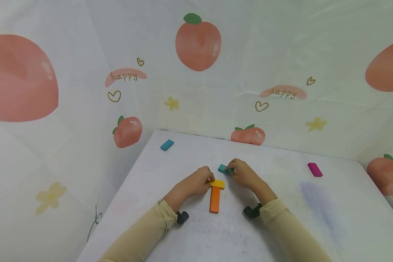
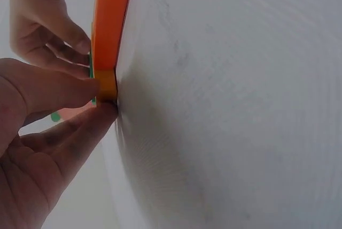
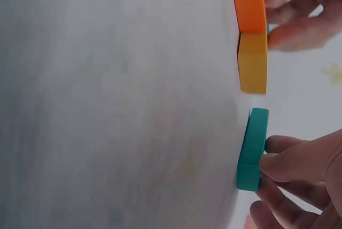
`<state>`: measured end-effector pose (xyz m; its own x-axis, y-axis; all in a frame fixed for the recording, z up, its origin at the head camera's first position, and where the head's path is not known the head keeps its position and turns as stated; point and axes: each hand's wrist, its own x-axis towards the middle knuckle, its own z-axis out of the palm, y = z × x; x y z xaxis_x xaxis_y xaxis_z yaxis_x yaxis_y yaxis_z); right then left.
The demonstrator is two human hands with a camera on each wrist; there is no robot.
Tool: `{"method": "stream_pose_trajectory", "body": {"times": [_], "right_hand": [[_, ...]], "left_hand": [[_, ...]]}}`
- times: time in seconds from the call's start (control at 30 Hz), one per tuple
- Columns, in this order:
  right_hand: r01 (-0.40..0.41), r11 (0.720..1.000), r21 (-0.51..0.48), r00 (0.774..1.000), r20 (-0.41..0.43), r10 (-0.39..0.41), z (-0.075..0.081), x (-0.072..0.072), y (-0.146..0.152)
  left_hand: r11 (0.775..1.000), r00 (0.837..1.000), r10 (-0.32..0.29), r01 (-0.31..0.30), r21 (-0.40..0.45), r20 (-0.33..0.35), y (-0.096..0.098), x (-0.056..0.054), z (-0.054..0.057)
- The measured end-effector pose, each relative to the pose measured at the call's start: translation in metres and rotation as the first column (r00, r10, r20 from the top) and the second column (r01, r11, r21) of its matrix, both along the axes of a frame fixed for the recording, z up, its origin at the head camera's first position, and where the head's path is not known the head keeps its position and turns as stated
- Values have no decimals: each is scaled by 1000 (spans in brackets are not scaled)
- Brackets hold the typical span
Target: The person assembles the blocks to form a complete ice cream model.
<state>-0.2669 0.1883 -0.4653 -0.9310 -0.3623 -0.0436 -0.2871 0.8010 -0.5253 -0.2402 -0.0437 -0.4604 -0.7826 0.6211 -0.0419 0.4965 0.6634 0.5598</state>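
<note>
A yellow block (image 1: 218, 184) lies crosswise against the far end of an orange block (image 1: 214, 201), the two forming a T on the table. My left hand (image 1: 196, 182) pinches the yellow block's left end between thumb and finger, as the left wrist view shows. Just beyond, a teal block (image 3: 255, 138) lies at a slant, with a gap between it and the yellow block (image 3: 253, 63). The thumb and fingers of my right hand (image 1: 243, 175) grip the teal block's right end and hide part of it in the head view.
A blue block (image 1: 167, 145) lies at the table's far left, and a magenta block (image 1: 315, 170) off to the right. The white table (image 1: 275, 233) meets a printed cloth backdrop (image 1: 196, 98) along its back edge. A bluish stain (image 1: 319, 203) marks the right side.
</note>
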Motion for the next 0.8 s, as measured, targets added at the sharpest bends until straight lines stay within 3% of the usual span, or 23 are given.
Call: {"method": "stream_pose_trajectory", "body": {"times": [0.53,0.8], "right_hand": [[-91,994,-63,996,4,91,-1,10,-15],[-169,982,-79,985,-38,167,0,16,-18]], "left_hand": [[1000,1000,-2,2,20,9,-1,2,1],[999,1000,-17,17,39,-3,-1,0,-1]]}}
